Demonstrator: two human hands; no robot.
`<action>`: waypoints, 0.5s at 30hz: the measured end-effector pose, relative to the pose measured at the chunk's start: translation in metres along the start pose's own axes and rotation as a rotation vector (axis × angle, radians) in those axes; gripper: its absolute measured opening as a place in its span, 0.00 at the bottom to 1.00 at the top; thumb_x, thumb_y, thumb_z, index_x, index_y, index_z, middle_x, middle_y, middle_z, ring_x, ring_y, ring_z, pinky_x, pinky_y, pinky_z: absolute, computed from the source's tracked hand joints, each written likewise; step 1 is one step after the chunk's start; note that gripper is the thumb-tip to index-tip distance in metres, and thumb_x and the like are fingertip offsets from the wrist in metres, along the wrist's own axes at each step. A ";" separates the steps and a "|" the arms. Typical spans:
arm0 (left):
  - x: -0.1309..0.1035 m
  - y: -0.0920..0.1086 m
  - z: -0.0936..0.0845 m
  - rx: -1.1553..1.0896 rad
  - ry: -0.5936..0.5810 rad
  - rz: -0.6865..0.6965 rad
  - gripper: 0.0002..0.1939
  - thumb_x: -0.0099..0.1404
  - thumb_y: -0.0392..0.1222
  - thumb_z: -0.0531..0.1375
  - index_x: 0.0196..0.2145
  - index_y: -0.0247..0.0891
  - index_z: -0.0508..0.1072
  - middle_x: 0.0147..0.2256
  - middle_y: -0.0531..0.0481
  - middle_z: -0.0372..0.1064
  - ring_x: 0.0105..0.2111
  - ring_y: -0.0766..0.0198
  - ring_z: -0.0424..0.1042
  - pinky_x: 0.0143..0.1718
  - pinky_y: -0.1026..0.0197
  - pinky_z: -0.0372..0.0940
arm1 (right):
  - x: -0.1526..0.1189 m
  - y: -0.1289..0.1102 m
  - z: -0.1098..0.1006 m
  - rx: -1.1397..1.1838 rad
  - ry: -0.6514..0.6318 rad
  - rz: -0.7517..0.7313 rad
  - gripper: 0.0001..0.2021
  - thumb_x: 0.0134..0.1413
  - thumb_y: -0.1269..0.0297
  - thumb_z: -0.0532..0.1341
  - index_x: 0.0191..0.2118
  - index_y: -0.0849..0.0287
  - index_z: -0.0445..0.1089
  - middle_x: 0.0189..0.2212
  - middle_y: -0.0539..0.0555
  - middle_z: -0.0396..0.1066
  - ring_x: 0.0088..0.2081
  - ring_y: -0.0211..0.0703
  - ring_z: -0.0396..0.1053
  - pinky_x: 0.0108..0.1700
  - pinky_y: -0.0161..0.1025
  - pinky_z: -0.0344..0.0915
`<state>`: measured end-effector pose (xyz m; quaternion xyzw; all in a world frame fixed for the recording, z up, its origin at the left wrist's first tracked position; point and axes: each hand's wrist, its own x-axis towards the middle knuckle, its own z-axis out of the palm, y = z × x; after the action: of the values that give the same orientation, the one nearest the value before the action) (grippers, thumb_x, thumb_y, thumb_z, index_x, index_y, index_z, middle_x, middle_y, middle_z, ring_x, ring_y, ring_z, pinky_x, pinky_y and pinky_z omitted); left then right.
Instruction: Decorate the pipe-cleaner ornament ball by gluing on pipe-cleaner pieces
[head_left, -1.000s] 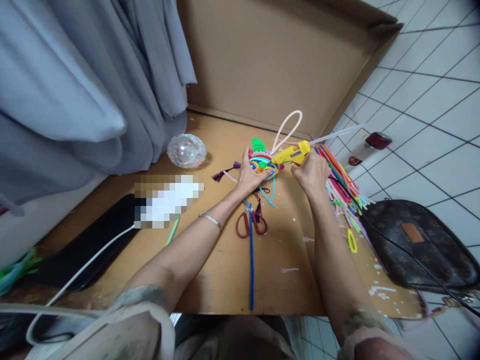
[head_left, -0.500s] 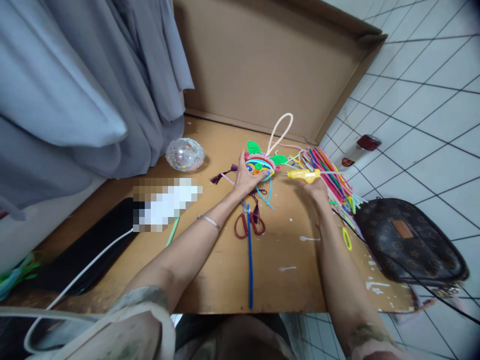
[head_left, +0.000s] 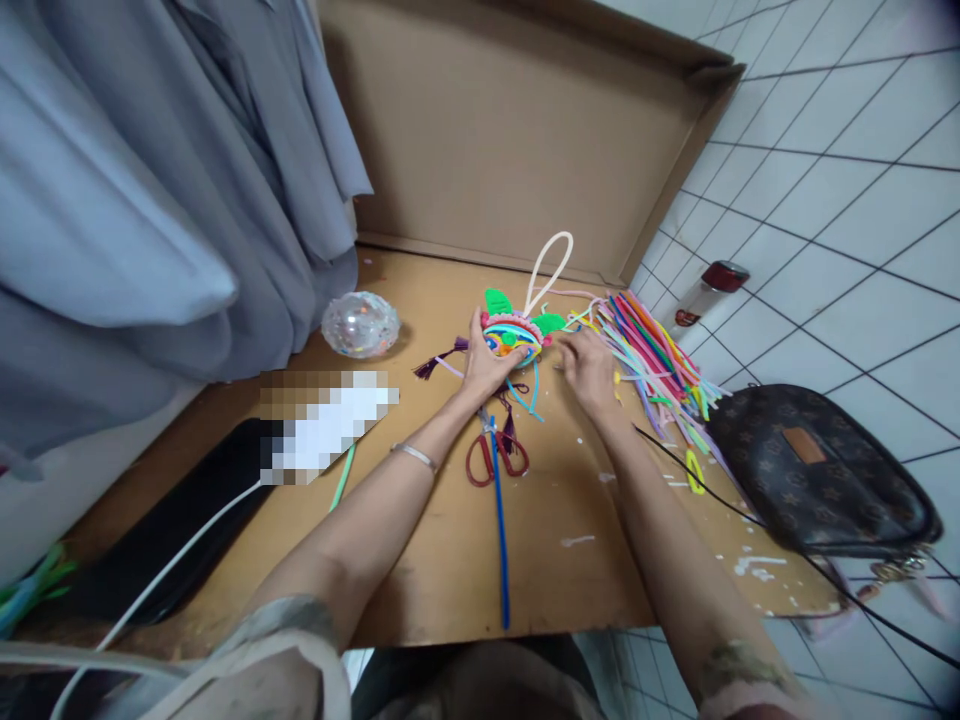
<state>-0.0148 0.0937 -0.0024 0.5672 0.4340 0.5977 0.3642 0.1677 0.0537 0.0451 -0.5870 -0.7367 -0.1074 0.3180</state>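
My left hand (head_left: 491, 368) is wrapped round a colourful craft ornament (head_left: 514, 332) with green leaf-like ears and a white hanging loop (head_left: 550, 268). Just right of the ornament, my right hand (head_left: 590, 372) is closed, its fingertips pressed together near the ornament's pink edge; what they pinch is too small to make out. The yellow glue gun (head_left: 617, 379) lies under this hand, mostly hidden, with its tip and rear end peeking out. Below the ornament are purple tassels (head_left: 427, 368), light blue strips (head_left: 525, 398) and red-handled scissors (head_left: 480, 460), with a blue stick (head_left: 501, 540) across them.
Coloured pipe-cleaner-like strips (head_left: 660, 345) lie at the right, beside a brown patterned bag (head_left: 817, 480) and a black cord (head_left: 697, 478). A clear ball (head_left: 361, 325) sits at the left, near a black pad (head_left: 187, 520). Cardboard (head_left: 510, 130) stands behind; grey curtain (head_left: 285, 180) hangs left.
My right hand has shifted left, close to the ornament, and no longer grips the yellow glue gun as before; the gun is now mostly hidden beneath it. My left hand keeps its hold.
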 end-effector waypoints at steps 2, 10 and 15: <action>0.000 0.000 0.000 0.010 0.005 0.002 0.61 0.49 0.52 0.75 0.73 0.45 0.47 0.71 0.36 0.52 0.71 0.43 0.53 0.71 0.44 0.51 | -0.002 -0.010 0.017 0.170 0.072 -0.111 0.17 0.69 0.65 0.50 0.45 0.58 0.78 0.43 0.61 0.78 0.46 0.48 0.74 0.51 0.44 0.71; 0.001 0.000 0.002 0.035 0.020 0.001 0.63 0.48 0.55 0.76 0.73 0.43 0.46 0.71 0.35 0.52 0.70 0.43 0.55 0.72 0.44 0.50 | -0.006 -0.011 0.052 0.261 0.177 -0.157 0.20 0.69 0.66 0.49 0.52 0.56 0.77 0.45 0.62 0.78 0.49 0.50 0.75 0.53 0.48 0.74; 0.003 -0.002 0.003 0.028 0.018 0.016 0.62 0.49 0.55 0.76 0.73 0.45 0.47 0.71 0.36 0.51 0.71 0.44 0.54 0.72 0.44 0.49 | -0.005 -0.012 0.055 0.204 0.106 -0.183 0.20 0.68 0.68 0.51 0.55 0.55 0.76 0.48 0.63 0.77 0.51 0.52 0.75 0.55 0.50 0.73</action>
<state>-0.0118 0.0973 -0.0028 0.5703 0.4411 0.5995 0.3475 0.1378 0.0753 0.0016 -0.4754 -0.7764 -0.0912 0.4035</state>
